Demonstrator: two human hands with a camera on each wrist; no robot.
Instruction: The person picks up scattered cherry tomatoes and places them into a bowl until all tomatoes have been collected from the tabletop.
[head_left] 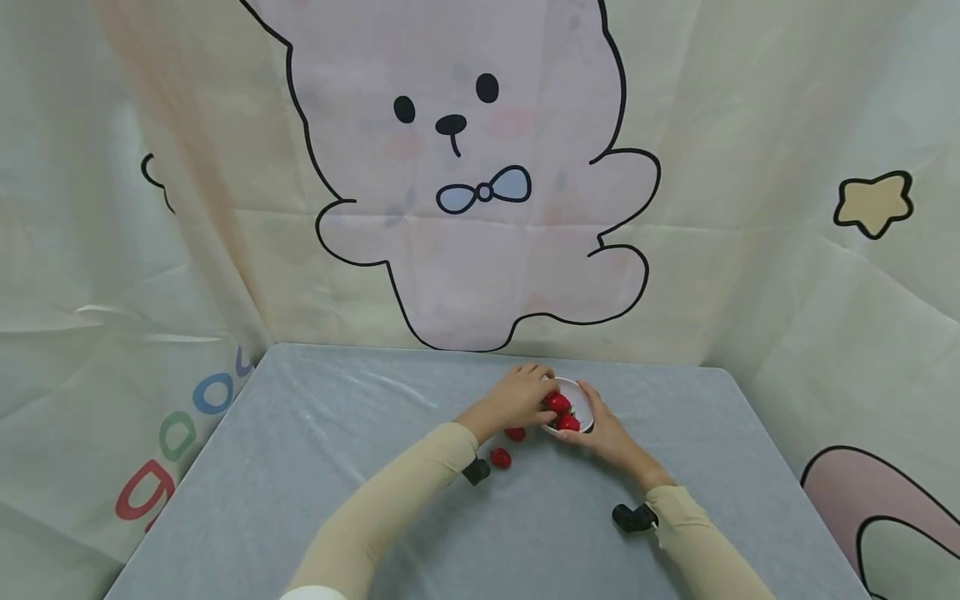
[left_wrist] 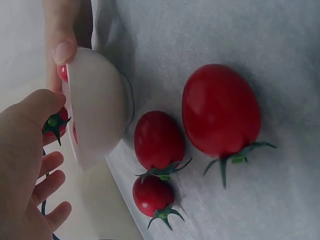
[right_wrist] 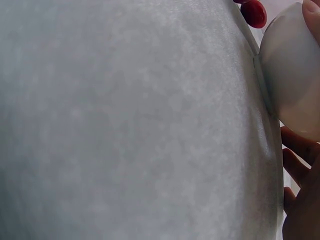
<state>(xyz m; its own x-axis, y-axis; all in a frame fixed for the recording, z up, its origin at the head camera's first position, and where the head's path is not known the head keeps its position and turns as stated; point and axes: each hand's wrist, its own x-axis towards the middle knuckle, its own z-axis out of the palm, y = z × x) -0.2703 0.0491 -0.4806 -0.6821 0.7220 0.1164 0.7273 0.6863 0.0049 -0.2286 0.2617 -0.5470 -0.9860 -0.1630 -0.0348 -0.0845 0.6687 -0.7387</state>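
A small white bowl (left_wrist: 100, 105) stands on the table, with red cherry tomatoes (head_left: 567, 423) inside it. My right hand (head_left: 611, 437) grips the bowl from the right, its thumb at the near rim and fingers round the far side. At the bowl's left rim, my left hand (head_left: 517, 400) pinches a cherry tomato (left_wrist: 54, 124) with a green stem between thumb and fingers. In the left wrist view, three more tomatoes lie on the table beside the bowl: a large-looking one (left_wrist: 222, 110), a middle one (left_wrist: 159, 140) and a smaller-looking one (left_wrist: 152, 195).
A pale blue-grey cloth (head_left: 450, 533) covers the table. Behind it hangs a curtain (head_left: 712, 167) printed with a cartoon bear, and printed curtains also flank both sides. Each wrist carries a black camera mount, such as the right one (head_left: 633, 517).
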